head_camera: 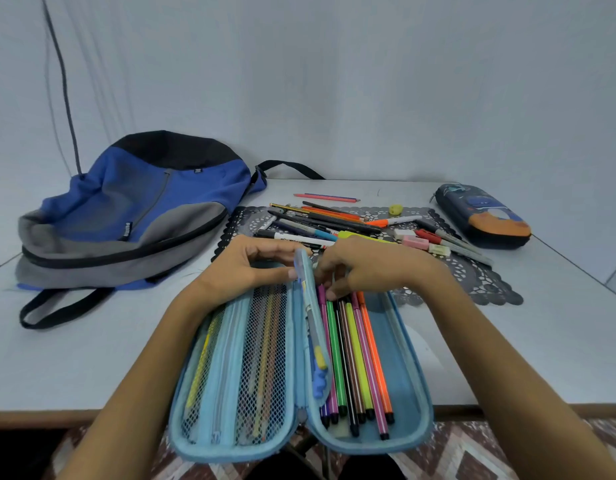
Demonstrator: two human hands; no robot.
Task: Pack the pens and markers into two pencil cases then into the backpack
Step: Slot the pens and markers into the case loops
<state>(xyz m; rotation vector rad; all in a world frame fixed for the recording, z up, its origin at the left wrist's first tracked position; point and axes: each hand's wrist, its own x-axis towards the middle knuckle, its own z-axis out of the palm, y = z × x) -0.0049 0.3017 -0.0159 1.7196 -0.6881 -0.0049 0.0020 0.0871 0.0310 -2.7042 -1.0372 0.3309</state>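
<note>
A light blue pencil case [408, 344] lies open at the table's near edge. Its left half has mesh pockets with pencils inside. Its right half holds several coloured felt pens [355, 355]. My left hand [244, 263] pinches the top of the case's middle flap [308, 292], which stands upright. My right hand [372, 265] rests its fingertips on the upper ends of the felt pens. A pile of loose pens and markers [327, 223] lies on a dark lace mat [473, 275] behind the case. A second, dark blue pencil case [486, 216] sits zipped at the far right. The blue and grey backpack [126, 216] lies at the left.
Erasers [415, 242] and a yellow sharpener [396, 210] lie among the loose pens. The backpack's black strap [57, 306] trails toward the front edge. A dark cable [62, 81] hangs down the wall behind the backpack. The wall runs close behind the table.
</note>
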